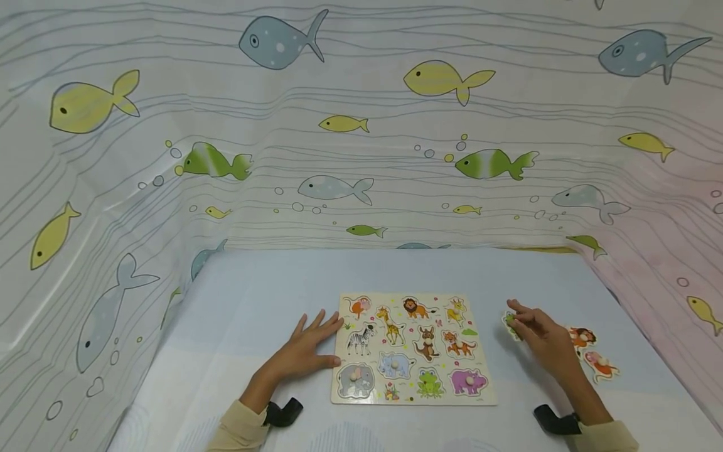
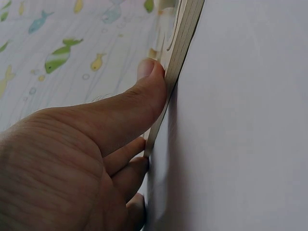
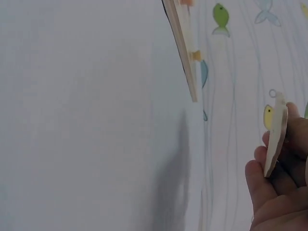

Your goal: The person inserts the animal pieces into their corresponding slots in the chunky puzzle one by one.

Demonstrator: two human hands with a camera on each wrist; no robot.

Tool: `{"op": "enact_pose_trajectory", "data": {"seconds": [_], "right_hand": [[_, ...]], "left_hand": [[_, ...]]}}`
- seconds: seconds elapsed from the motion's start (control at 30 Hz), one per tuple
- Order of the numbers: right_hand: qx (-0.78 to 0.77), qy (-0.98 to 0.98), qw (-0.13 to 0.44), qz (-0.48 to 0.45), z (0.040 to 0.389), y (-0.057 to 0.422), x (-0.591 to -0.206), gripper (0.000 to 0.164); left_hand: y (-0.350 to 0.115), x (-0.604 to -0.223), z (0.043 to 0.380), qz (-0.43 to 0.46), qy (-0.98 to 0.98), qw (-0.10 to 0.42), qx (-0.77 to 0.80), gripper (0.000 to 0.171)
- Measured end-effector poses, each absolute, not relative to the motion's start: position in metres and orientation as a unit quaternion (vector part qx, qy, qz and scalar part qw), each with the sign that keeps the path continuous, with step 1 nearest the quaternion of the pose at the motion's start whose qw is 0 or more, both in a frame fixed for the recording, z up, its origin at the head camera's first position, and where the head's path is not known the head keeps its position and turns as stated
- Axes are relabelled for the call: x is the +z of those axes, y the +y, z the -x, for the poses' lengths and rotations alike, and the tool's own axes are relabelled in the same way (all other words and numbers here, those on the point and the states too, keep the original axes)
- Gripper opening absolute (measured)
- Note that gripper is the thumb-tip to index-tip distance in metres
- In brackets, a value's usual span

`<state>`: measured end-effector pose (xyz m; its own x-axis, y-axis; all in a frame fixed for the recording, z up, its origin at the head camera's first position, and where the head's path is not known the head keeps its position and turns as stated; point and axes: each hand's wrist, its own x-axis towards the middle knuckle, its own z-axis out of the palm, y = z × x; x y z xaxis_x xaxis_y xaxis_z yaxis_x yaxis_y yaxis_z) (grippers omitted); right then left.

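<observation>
So the small green puzzle piece (image 1: 508, 326) is being held up, apparently off the table (image 1: 271, 276), just past the right edge of the puzzle board (image 1: 407, 388). It's being shown nearly edge-on in the right wrist view, and judging by that thin, pale, woody edge, something light and stiff is probably being dealt with here: no bending, not too fragile, maybe a bit slick if the printed face is being pressed. It should be getting held fine by opposite edges or front to back. Any knob on this one is being hidden, but since a knob is showing on the purple hippo (image 1: 462, 384), that'd be the comfiest spot if there's one. The grip itself is looking narrow, with the piece being pinched between thumb and fingers of the right hand (image 1: 546, 342). The board's left edge is being touched by the left hand (image 1: 305, 351), fingers spread, nothing being grasped. An orange-and-brown piece (image 1: 584, 338) and a reddish piece (image 1: 602, 366) are lying just right of the right hand.
</observation>
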<state>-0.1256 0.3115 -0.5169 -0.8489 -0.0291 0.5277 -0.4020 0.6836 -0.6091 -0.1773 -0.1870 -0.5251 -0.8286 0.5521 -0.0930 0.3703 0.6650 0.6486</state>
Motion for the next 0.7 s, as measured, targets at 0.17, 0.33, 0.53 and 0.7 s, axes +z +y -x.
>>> {"op": "enact_pose_trajectory", "data": {"seconds": [0.17, 0.33, 0.53, 0.7], "right_hand": [[0.384, -0.873, 0.239, -0.182, 0.122, 0.303, -0.516, 0.031], [0.442, -0.859, 0.181, -0.185, 0.117, 0.289, -0.511, 0.029], [0.469, -0.858, 0.127, -0.164, 0.112, 0.280, -0.513, 0.023], [0.509, -0.831, 0.113, -0.195, 0.109, 0.271, -0.515, 0.020]], "left_hand": [[-0.187, -0.525, 0.177, -0.257, 0.901, 0.143, 0.319, 0.086], [-0.187, -0.525, 0.177, -0.258, 0.900, 0.141, 0.323, 0.086], [-0.187, -0.526, 0.178, -0.262, 0.899, 0.139, 0.323, 0.086], [-0.187, -0.526, 0.178, -0.263, 0.898, 0.141, 0.324, 0.086]]}}
